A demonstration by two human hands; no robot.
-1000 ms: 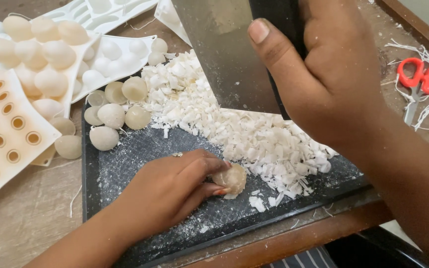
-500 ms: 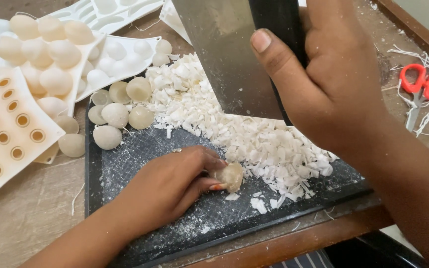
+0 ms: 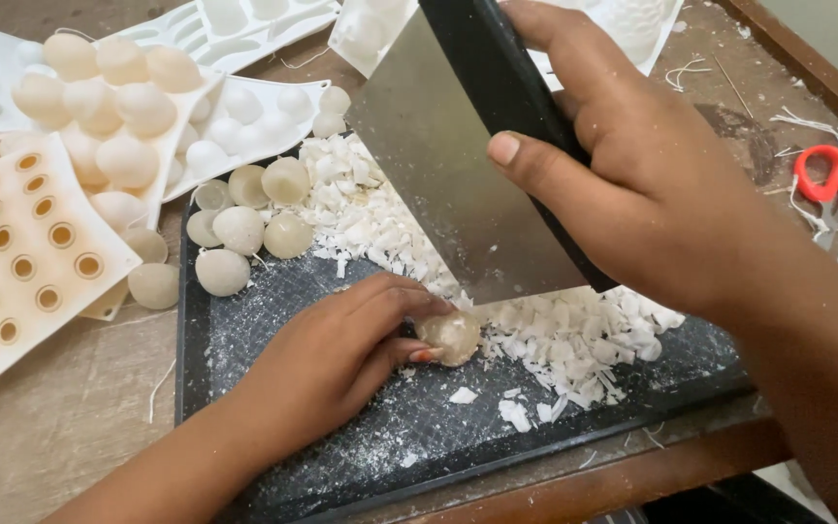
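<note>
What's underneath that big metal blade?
Under the metal scraper blade lie white wax shavings on the dark board. The blade hides part of the pile behind it.

left hand (image 3: 341, 349) pinching a round pale wax half-ball (image 3: 450, 337) on black tray (image 3: 244, 340), right hand (image 3: 652, 184) gripping flat steel scraper blade (image 3: 458, 184) just above it, white wax shavings (image 3: 380, 213) behind

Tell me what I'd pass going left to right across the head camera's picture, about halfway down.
Perforated cream mould sheet → loose pale wax balls → left hand pinching a wax ball on the black board → steel scraper blade → right hand → red scissors.
</note>
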